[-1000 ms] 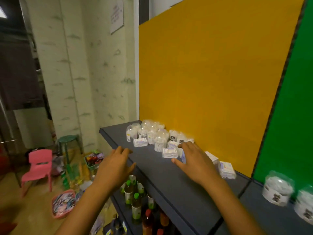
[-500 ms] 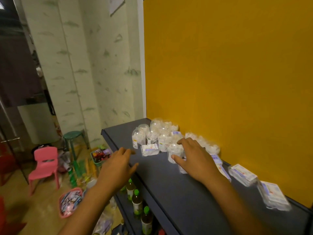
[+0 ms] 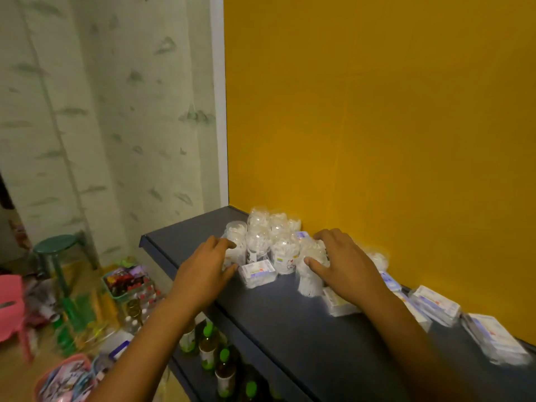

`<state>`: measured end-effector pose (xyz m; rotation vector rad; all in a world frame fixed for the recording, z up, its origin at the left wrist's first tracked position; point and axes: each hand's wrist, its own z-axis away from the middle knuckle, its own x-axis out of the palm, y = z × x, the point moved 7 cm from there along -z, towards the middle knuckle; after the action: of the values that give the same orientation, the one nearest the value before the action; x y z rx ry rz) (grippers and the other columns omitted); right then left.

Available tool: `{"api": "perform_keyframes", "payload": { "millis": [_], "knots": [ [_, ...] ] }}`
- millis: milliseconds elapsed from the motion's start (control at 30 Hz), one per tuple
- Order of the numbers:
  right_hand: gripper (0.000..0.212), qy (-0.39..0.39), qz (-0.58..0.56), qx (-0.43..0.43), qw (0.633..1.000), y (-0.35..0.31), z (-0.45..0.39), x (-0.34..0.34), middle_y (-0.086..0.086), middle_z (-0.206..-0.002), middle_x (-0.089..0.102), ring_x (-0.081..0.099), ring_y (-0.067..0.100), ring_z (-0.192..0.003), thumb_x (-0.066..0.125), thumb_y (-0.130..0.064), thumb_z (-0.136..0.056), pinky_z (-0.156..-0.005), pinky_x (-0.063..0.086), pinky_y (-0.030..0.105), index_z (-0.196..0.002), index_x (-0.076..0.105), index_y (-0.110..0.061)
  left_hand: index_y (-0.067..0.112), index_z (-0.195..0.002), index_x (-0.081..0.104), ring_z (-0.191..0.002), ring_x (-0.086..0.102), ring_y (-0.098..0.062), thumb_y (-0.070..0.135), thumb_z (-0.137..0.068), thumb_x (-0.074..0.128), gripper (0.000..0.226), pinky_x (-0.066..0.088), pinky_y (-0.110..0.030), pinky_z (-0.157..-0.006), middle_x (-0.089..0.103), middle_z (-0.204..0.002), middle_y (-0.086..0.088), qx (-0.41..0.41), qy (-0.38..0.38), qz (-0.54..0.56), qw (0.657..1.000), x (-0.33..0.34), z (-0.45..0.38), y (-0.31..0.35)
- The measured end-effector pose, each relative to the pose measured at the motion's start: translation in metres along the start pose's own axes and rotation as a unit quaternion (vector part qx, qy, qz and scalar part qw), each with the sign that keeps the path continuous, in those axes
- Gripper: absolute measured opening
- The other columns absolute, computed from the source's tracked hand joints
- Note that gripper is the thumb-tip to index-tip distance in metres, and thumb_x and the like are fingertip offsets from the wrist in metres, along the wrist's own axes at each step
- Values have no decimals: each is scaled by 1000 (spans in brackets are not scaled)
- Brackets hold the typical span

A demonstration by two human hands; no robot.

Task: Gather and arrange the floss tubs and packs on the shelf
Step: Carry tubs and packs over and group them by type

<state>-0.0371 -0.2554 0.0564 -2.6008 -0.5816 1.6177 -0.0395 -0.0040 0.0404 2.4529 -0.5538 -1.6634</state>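
Observation:
A cluster of clear floss tubs stands on the dark grey shelf against the yellow panel. My left hand reaches to the cluster's left side, its fingers around the leftmost tub. My right hand curls over a tub at the cluster's right side, thumb against its front. A flat floss pack lies between my hands. More flat packs lie in a row to the right along the panel.
Below the shelf, green-capped bottles stand on a lower shelf. On the floor to the left are a green stool, a pink chair, a basket of goods and a pink tub.
Both hands have moved forward onto the tub cluster; the left came up from the shelf's front edge to the leftmost tub. The view has shifted closer and to the left.

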Motion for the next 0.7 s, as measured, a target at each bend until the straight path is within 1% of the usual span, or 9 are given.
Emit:
{"api": "perform_keyframes", "payload": {
  "millis": [133, 200, 333, 467, 567, 700],
  "knots": [
    [50, 10, 23, 34, 999, -16, -18, 10, -4, -134, 49, 47, 17, -122, 55, -53, -91, -95, 43, 30, -134, 43, -28, 31, -133, 43, -115, 51, -21, 29, -89, 62, 48, 50, -38, -85, 42, -137, 3, 30, -10, 18, 999, -6, -37, -35],
    [49, 10, 32, 42, 999, -24, -24, 18, -3, -133, 50, 47, 18, -122, 55, -52, -92, -95, 43, 31, -133, 44, -28, 30, -134, 43, -119, 49, -22, 25, -88, 64, 51, 50, -39, -88, 41, -138, 3, 44, -22, 38, 998, -2, -51, -49],
    [49, 7, 42, 78, 996, -28, -24, 34, -2, -134, 49, 46, 19, -122, 55, -52, -91, -97, 43, 35, -133, 45, -28, 30, -136, 41, -126, 43, -19, 18, -84, 68, 59, 46, -34, -94, 35, -141, 5, 77, -57, 67, 993, 19, -65, -66],
    [50, 21, 54, 110, 992, -27, -20, 38, -2, -135, 46, 45, 19, -122, 56, -52, -90, -98, 43, 35, -133, 44, -28, 33, -139, 36, -126, 44, -19, 21, -82, 72, 68, 45, -36, -97, 30, -144, 9, 104, -97, 104, 984, 37, -77, -72],
    [51, 30, 69, 129, 989, -23, -17, 36, 1, -132, 48, 46, 21, -119, 59, -50, -89, -96, 42, 36, -131, 46, -24, 32, -134, 39, -123, 46, -22, 19, -81, 72, 64, 47, -38, -97, 30, -143, 7, 111, -104, 124, 981, 43, -86, -73],
    [47, 35, 76, 154, 985, -15, -12, 34, 3, -125, 51, 48, 24, -115, 61, -47, -88, -91, 43, 39, -126, 49, -21, 32, -125, 39, -119, 49, -23, 15, -80, 72, 59, 44, -36, -95, 40, -139, 1, 109, -107, 164, 974, 50, -93, -73]
  ]
}}
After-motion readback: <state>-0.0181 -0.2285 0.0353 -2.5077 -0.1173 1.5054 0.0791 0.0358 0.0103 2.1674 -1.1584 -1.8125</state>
